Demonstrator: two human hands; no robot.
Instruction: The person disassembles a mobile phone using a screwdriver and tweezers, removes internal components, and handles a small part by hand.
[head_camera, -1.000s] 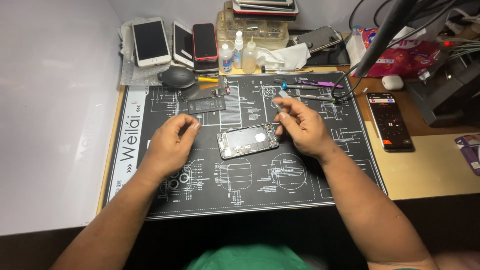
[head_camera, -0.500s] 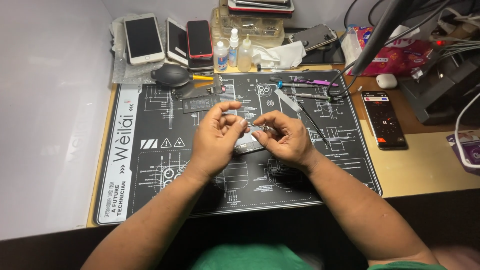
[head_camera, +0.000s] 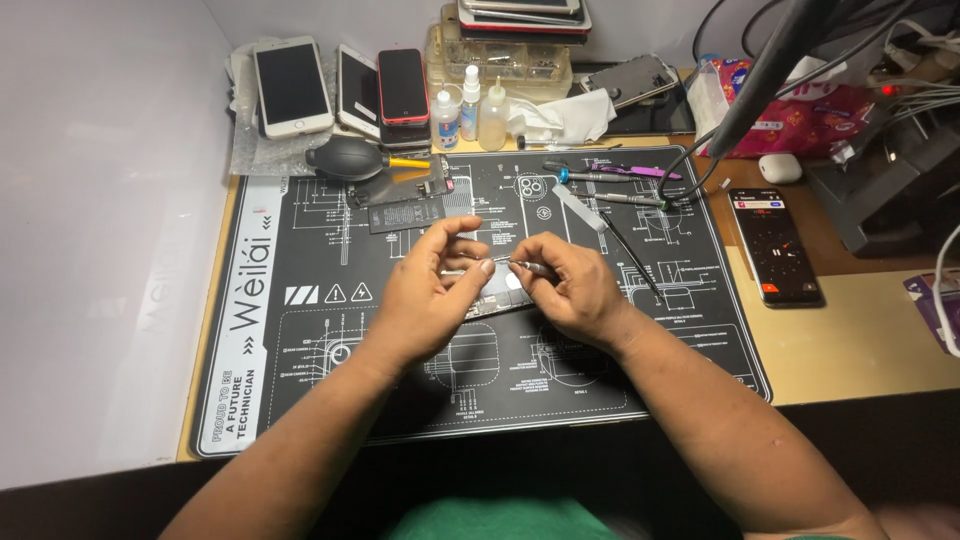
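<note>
black repair mat (head_camera: 300, 330) | left hand (head_camera: 425, 295) steadies opened phone (head_camera: 497, 298) | right hand (head_camera: 570, 290) pinches tweezers (head_camera: 525, 266)

Both hands are covering most of the opened phone (head_camera: 497, 297), leaving only slivers showing. The thin tool (head_camera: 527, 266) in the right hand (head_camera: 570, 290) is too small for identifying. The top edge is cutting off the stacked phones (head_camera: 522, 12).

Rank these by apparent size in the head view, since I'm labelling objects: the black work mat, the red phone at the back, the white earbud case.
1. black work mat
2. red phone
3. white earbud case

The differences are plain, so camera distance leaves the order unchanged.
</note>
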